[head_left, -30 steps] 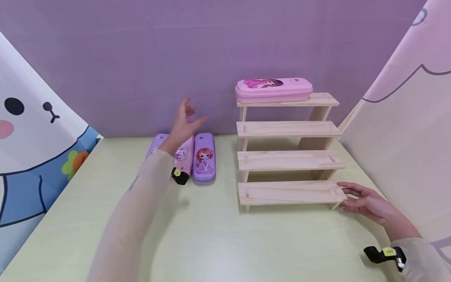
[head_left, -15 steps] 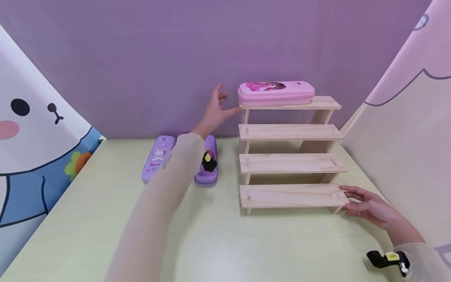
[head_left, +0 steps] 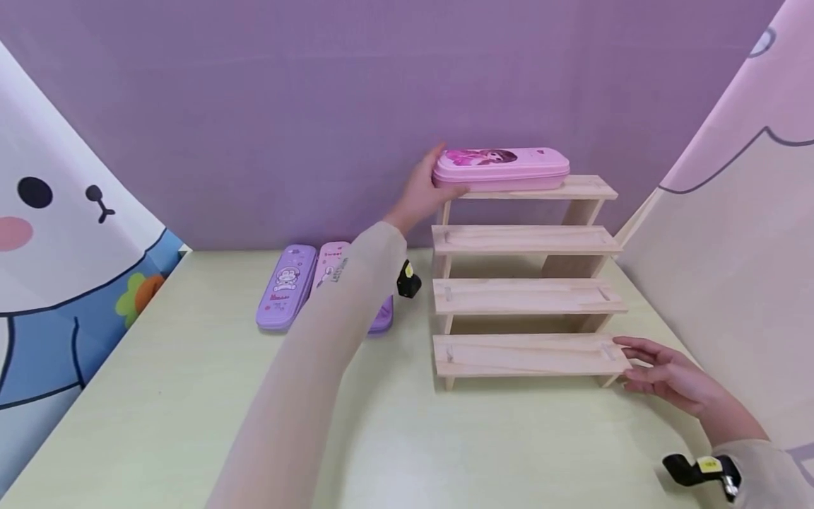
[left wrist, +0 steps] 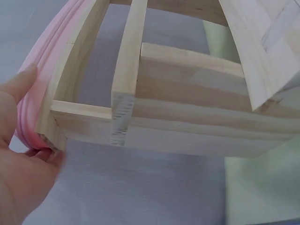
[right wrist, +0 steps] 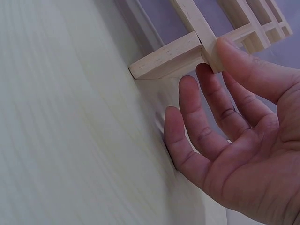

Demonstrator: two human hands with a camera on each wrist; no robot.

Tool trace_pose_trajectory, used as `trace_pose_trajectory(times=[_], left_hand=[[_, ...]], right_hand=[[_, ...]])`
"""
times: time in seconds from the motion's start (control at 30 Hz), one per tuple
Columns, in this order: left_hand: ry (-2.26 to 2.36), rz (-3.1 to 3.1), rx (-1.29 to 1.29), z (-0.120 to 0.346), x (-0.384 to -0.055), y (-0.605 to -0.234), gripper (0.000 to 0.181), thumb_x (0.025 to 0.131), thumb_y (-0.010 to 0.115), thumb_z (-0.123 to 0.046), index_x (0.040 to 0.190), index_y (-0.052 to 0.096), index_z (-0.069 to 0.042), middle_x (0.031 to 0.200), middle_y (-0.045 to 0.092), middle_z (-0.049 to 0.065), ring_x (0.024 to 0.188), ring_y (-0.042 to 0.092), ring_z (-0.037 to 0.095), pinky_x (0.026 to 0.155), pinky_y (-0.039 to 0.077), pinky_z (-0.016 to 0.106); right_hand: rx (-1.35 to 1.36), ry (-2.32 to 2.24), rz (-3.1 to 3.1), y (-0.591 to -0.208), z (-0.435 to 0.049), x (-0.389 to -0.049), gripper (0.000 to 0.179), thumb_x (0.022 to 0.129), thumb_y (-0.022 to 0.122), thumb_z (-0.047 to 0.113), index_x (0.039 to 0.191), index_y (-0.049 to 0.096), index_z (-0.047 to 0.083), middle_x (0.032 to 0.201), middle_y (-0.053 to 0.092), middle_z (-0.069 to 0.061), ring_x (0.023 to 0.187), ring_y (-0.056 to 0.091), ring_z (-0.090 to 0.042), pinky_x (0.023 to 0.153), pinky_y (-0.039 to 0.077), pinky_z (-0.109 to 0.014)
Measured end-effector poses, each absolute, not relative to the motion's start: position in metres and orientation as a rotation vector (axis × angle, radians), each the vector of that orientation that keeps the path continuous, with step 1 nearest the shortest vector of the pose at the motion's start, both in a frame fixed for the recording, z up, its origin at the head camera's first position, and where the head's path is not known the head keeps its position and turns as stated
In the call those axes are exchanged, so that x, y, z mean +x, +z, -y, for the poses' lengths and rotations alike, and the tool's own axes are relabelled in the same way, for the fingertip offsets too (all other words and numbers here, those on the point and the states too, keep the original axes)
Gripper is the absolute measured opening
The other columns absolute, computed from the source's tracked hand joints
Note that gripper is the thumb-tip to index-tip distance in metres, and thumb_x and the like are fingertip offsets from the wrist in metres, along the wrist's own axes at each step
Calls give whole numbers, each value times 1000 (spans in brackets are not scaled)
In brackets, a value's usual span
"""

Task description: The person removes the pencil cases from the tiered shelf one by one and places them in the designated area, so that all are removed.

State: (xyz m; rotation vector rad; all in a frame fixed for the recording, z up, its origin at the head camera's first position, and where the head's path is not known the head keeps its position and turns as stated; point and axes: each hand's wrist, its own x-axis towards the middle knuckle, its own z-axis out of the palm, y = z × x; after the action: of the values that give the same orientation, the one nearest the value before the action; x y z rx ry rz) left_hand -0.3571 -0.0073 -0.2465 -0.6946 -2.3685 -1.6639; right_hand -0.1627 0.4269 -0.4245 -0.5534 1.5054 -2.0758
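Observation:
A pink pencil case (head_left: 509,177) with a doll picture lies on the top board of a four-step wooden display rack (head_left: 528,295), towards its left end. My left hand (head_left: 421,192) holds that end of the case. In the left wrist view, the thumb (left wrist: 27,80) presses the pink side while the fingers curl at the case's end, beside the board. With thumb and fingers my right hand (head_left: 670,378) pinches the right end of the lowest board. The right wrist view shows its other fingers bent loosely below that board's corner.
Left of the rack, a purple pencil case (head_left: 286,286), a pink one with a bunny (head_left: 332,258) and another purple one (head_left: 383,319) lie on the pale table (head_left: 159,389). My left sleeve partly covers them. Purple cloth (head_left: 254,141) hangs behind.
My left hand has moved right from above the lying cases to the rack's top board and taken hold of the pink case's left end. My right hand stays at the lowest board.

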Motion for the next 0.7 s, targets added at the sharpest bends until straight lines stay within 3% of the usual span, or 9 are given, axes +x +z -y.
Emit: trace_pose_trajectory(times=[0.1, 0.23, 0.5, 0.7], left_hand=[[-1685, 2292, -747, 9, -360, -251, 73, 88, 77, -8, 150, 40, -3, 152, 41, 16, 138, 40, 23, 110, 30, 18], [-1670, 2279, -740, 12, -362, -255, 61, 87, 77, -10, 143, 53, -10, 147, 47, 12, 132, 45, 23, 107, 35, 22], [-1657, 2301, -674, 14, -358, -253, 57, 85, 80, -12, 138, 59, -12, 145, 49, 10, 128, 47, 23, 109, 38, 34], [-1515, 2324, -624, 16, -355, -253, 58, 83, 83, -21, 136, 61, -15, 130, 51, 12, 113, 48, 20, 97, 43, 30]], right_hand=[[-546, -2077, -1514, -426, -427, -163, 61, 98, 35, -18, 137, 60, 21, 129, 61, 5, 109, 65, -20, 89, 56, -35], [-534, -2077, -1519, -427, -427, -164, 60, 98, 36, -17, 137, 61, 21, 128, 62, 5, 109, 65, -20, 89, 56, -35], [-545, -2080, -1502, -426, -429, -166, 61, 97, 35, -18, 137, 60, 21, 129, 61, 5, 109, 65, -20, 89, 56, -35], [-555, -2084, -1510, -427, -428, -167, 62, 97, 34, -19, 137, 60, 20, 128, 61, 4, 109, 65, -21, 89, 56, -35]])
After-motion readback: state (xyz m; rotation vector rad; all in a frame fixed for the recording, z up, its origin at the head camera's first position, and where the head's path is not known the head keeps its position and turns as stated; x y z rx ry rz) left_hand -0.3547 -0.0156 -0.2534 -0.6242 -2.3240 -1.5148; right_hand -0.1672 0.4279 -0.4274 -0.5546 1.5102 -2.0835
